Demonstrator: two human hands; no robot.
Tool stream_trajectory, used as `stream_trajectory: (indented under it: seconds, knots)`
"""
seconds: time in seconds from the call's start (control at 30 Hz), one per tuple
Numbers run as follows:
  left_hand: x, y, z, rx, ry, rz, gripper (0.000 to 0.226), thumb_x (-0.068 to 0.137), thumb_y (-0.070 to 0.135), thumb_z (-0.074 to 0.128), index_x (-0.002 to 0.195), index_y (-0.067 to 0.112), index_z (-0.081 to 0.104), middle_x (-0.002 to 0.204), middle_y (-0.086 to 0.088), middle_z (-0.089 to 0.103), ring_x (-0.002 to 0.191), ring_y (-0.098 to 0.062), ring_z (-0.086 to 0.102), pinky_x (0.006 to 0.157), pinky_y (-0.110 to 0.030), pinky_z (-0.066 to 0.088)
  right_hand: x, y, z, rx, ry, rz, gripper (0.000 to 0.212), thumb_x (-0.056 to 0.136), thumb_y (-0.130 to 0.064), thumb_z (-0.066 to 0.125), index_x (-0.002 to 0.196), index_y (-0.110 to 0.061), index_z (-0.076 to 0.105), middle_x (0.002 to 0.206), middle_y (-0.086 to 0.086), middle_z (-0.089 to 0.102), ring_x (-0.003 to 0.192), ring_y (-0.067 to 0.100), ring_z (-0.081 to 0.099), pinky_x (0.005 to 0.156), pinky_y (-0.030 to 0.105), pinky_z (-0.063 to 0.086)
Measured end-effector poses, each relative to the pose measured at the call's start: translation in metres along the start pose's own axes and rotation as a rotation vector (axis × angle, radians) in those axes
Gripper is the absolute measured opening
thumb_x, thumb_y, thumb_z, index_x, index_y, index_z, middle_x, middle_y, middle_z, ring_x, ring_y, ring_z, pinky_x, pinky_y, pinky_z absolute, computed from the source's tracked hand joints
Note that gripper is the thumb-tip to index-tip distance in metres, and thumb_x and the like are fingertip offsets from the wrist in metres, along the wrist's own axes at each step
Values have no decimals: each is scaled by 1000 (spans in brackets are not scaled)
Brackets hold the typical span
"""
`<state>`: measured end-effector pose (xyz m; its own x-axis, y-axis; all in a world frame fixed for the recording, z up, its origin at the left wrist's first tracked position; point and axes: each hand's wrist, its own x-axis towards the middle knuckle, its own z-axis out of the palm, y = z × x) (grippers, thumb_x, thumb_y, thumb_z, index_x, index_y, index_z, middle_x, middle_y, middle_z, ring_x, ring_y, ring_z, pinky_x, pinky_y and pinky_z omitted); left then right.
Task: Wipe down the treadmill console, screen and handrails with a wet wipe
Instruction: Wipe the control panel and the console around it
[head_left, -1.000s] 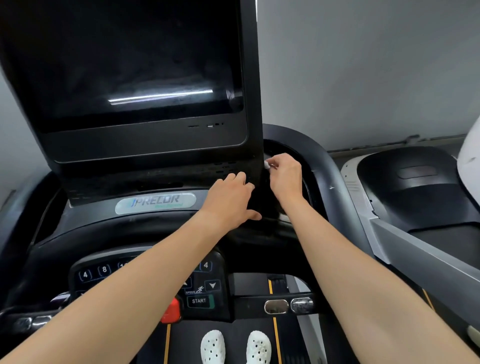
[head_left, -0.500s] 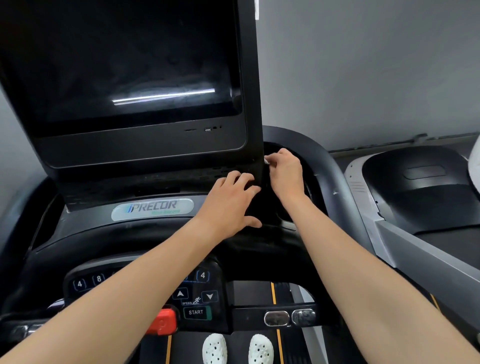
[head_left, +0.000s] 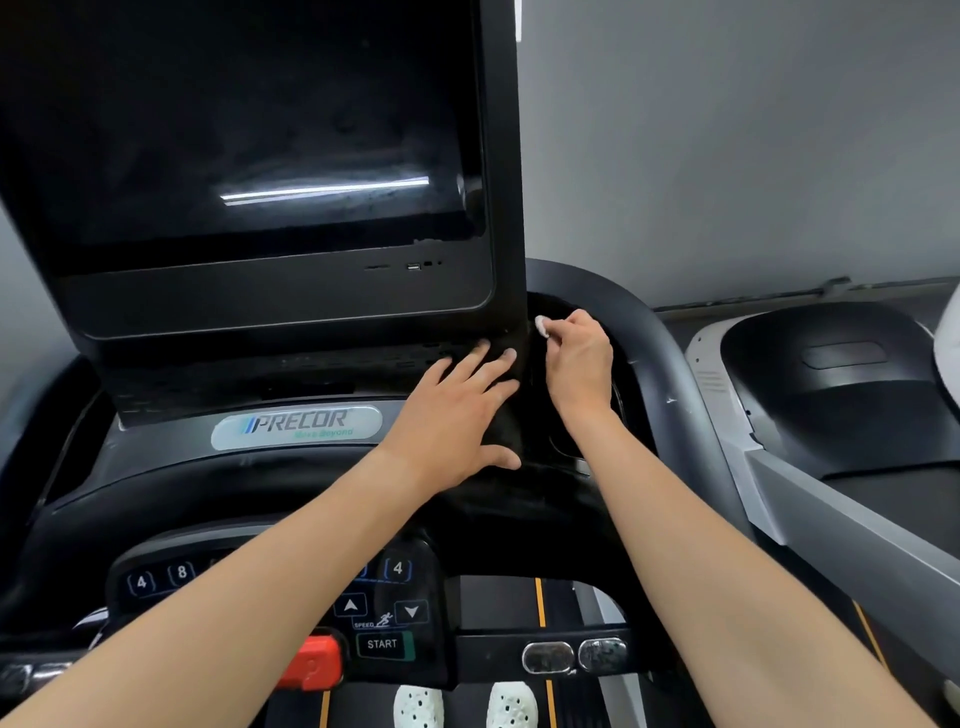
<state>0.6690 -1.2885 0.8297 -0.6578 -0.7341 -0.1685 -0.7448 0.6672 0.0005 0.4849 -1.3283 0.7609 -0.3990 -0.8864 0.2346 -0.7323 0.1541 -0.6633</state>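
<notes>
Console (head_left: 156, 467) before grey wall (head_left: 727, 156) bears left hand (head_left: 457, 415) spread flat, right hand (head_left: 579, 364) pinching white wipe (head_left: 542, 326) beside screen (head_left: 260, 130).

Screen (head_left: 244, 156) above console (head_left: 311, 467); second treadmill (head_left: 841, 405) at right.

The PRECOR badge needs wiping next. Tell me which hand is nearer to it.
Left. The left hand rests flat just right of the PRECOR badge; the right hand, pinching the wipe, is farther right, beyond the left.
</notes>
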Motion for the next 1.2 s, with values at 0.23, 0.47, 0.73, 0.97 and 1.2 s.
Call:
stream_trajectory:
  seconds: [0.23,0.47,0.73,0.97,1.2]
  knots:
    - [1,1,1,-35,-16,-10,92,87,75,57,161,29,28,172,8,-1,158,-18,-9,127,-45,7,-10,-7,-3,-30,-14,-64,20,96,-5,57,85,-15,71,83,0,50,80,17,47,68,26,43]
    - [1,0,1,-58,-26,-10,91,87,74,57,160,29,29,172,9,-2,158,-17,-10,127,-46,7,2,-2,-5,-58,-51,-127,18,97,-8,60,92,-13,76,87,2,54,84,18,49,72,26,44]
    - [1,-2,2,-76,-18,-14,92,86,74,59,160,28,30,172,9,-1,158,-16,-10,128,-49,11,-13,-9,-12,115,-114,-46,17,97,-11,62,102,-11,79,93,-5,62,84,12,62,79,26,54]
    - [1,-4,7,-95,-9,-8,91,85,74,60,158,27,34,172,9,-1,158,-16,-9,127,-49,11,-65,-6,-36,197,-112,8,16,98,-19,68,91,-10,79,84,-6,63,70,6,60,65,19,48]
    - [0,-2,7,-86,6,-2,82,87,71,60,154,28,43,173,6,0,158,-19,-8,128,-49,10,-80,-7,-51,95,-208,-35,19,97,-22,68,91,-10,81,85,-2,64,73,11,61,71,26,53]
